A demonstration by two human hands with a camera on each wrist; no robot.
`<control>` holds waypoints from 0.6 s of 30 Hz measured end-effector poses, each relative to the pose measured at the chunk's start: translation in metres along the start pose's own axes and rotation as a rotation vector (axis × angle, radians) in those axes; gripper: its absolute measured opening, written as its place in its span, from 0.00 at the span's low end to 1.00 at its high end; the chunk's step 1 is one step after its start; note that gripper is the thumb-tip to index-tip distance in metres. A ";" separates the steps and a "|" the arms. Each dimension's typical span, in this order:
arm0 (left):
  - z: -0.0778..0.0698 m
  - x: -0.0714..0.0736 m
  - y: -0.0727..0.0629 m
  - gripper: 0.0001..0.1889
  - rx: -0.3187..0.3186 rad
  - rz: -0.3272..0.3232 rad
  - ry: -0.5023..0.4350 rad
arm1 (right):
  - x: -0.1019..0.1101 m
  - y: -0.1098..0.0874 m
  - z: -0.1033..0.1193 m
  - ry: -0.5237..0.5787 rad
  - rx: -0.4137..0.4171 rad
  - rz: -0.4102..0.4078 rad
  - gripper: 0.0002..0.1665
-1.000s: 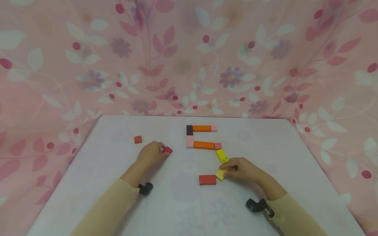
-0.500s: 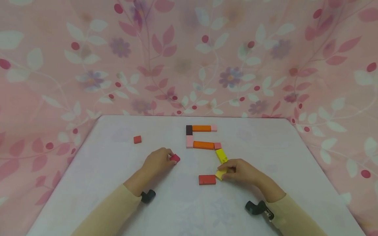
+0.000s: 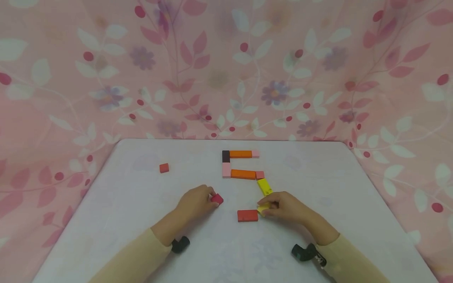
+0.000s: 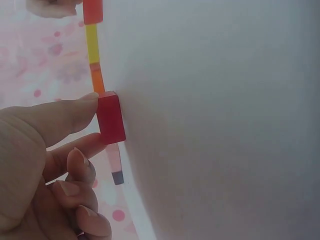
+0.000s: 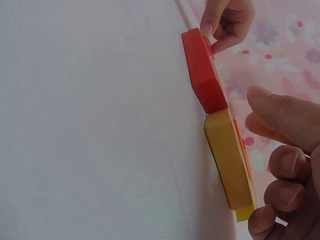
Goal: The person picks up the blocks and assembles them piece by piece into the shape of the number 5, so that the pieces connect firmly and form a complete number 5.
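Note:
My left hand [image 3: 196, 202] pinches a red block [image 4: 111, 118] between thumb and forefinger, left of the block row. Over the lower yellow block [image 5: 229, 160] hovers my right hand [image 3: 288, 206]; in the right wrist view, its loosely bent thumb and forefinger show a gap from that block. A longer red block [image 3: 247, 215] lies on the table, its right end against the lower yellow block. Another yellow block [image 3: 264, 186] continues the line upward. My right fingers partly cover the lower yellow block in the head view.
Beyond, orange blocks [image 3: 242, 174], pink blocks [image 3: 226, 170] and a black block [image 3: 225, 156] form a bent line. A lone red-orange block [image 3: 164, 168] lies at the left. The white table [image 3: 106, 220] ends at a floral cloth [image 3: 219, 78].
The left hand has carried its red block rightward and nearer the person, closer to the long red block. My right hand stays over the lower yellow block, with only a slight shift.

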State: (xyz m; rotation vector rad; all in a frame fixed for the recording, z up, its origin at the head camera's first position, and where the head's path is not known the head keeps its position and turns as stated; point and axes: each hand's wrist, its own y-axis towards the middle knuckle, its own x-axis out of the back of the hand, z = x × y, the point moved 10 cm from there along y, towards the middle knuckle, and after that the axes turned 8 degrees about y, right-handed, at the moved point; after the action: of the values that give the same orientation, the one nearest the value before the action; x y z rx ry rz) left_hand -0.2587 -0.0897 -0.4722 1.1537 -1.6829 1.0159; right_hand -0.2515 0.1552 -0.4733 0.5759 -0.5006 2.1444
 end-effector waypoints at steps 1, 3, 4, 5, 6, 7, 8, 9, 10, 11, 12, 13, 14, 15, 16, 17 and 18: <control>-0.002 -0.001 -0.001 0.16 -0.005 0.000 0.000 | -0.001 0.000 0.001 -0.003 0.000 0.001 0.20; -0.006 -0.003 -0.002 0.15 -0.021 0.000 0.001 | -0.003 0.000 0.001 -0.011 -0.009 0.002 0.20; -0.007 -0.005 -0.002 0.15 -0.029 0.000 0.004 | -0.004 0.000 0.001 -0.019 -0.015 0.002 0.20; -0.009 -0.006 -0.002 0.16 -0.035 0.001 0.008 | -0.004 0.000 0.001 -0.028 -0.020 0.003 0.20; -0.010 -0.007 -0.002 0.16 -0.037 0.001 0.012 | -0.005 0.001 0.001 -0.035 -0.023 0.001 0.20; -0.011 -0.008 -0.002 0.16 -0.042 0.003 0.014 | -0.005 0.001 0.002 -0.040 -0.022 0.002 0.20; -0.012 -0.009 -0.003 0.16 -0.045 0.004 0.013 | -0.006 0.001 0.003 -0.046 -0.020 0.001 0.20; -0.013 -0.009 -0.004 0.16 -0.048 0.004 0.012 | -0.006 0.002 0.004 -0.050 -0.018 0.002 0.19; -0.015 -0.010 -0.004 0.16 -0.052 0.004 0.011 | -0.006 0.002 0.005 -0.050 -0.012 0.002 0.19; -0.016 -0.010 -0.005 0.16 -0.057 0.004 0.013 | -0.007 0.002 0.007 -0.050 -0.007 0.002 0.19; -0.018 -0.011 -0.006 0.16 -0.063 0.004 0.014 | -0.008 0.002 0.008 -0.050 -0.002 0.003 0.19; -0.019 -0.012 -0.006 0.16 -0.069 0.004 0.016 | -0.009 0.003 0.008 -0.054 -0.001 0.005 0.19; -0.021 -0.012 -0.007 0.16 -0.075 0.003 0.021 | -0.009 0.003 0.008 -0.059 -0.006 0.006 0.19; -0.022 -0.012 -0.008 0.16 -0.080 0.004 0.027 | -0.010 0.003 0.007 -0.067 -0.014 0.008 0.19; -0.024 -0.013 -0.008 0.16 -0.085 0.004 0.031 | -0.011 0.004 0.007 -0.077 -0.021 0.008 0.19; -0.026 -0.013 -0.009 0.16 -0.088 0.004 0.036 | -0.012 0.004 0.006 -0.090 -0.028 0.008 0.19; -0.028 -0.012 -0.010 0.16 -0.095 0.002 0.037 | -0.012 0.004 0.006 -0.105 -0.034 0.008 0.19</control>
State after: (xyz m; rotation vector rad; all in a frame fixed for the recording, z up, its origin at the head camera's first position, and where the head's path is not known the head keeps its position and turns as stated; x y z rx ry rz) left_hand -0.2412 -0.0630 -0.4731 1.0656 -1.6855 0.9430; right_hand -0.2468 0.1423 -0.4758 0.6704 -0.5968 2.1169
